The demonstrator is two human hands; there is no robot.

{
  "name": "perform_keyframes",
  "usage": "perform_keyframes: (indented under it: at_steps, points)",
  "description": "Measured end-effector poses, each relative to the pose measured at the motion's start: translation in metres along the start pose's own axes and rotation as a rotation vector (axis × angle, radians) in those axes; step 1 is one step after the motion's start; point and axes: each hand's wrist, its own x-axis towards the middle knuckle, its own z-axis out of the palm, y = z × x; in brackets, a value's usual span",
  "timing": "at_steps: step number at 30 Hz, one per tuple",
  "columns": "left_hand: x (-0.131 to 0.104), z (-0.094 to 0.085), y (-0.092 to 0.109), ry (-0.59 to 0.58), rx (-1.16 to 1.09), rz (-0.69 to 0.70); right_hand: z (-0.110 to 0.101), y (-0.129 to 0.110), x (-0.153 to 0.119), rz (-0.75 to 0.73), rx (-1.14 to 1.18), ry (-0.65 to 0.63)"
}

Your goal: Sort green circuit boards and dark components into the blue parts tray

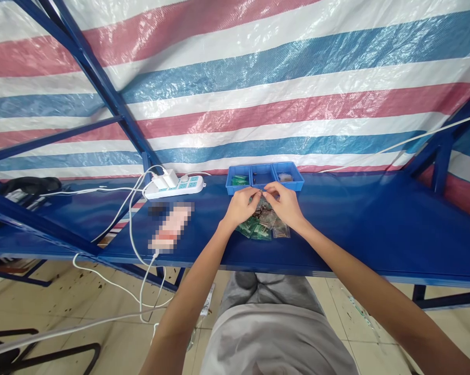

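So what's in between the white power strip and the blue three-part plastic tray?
Bare blue tabletop, with a thin white cable along the back, in the head view.

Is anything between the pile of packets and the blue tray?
Yes: the left hand and right hand, fingers close together over the far side of the pile, before the tray. Nothing else visible stands between.

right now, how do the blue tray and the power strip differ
The blue tray is blue; the power strip is mostly white. The tray has three open compartments, with green pieces in its left one; the strip is a slim bar with white plugs in it. Both rest on the blue table.
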Motion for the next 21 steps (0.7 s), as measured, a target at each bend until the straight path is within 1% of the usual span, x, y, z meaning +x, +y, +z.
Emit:
perform_keyframes:
  at_steps: [4, 8, 11, 13, 18, 21]
  points:
    - [-0.0007, -0.0001, 0.0, -0.012, 0.018, 0.024, -0.0008, -0.0022, 0.0001, -0.008, 0.023, -0.01]
    - [-0.0016, 0.0001, -0.0015, -0.038, 0.059, 0.018, -0.0015, -0.0031, 0.0006, -0.026, -0.002, -0.029]
    - [-0.0022, 0.0007, -0.0028, -0.052, 0.101, 0.016, -0.0023, -0.0019, 0.0015, -0.014, 0.004, -0.039]
    - [-0.0025, 0.0012, -0.0033, -0.042, 0.108, 0.012, -0.0026, -0.0003, 0.0024, 0.014, 0.035, -0.038]
    - [-0.0021, 0.0016, -0.0042, 0.028, 0.046, 0.003, -0.0016, 0.0035, 0.004, 0.088, 0.149, -0.03]
    - [-0.0017, 0.0018, -0.005, 0.03, 0.002, 0.019, -0.0006, 0.0038, 0.0035, 0.134, 0.218, -0.042]
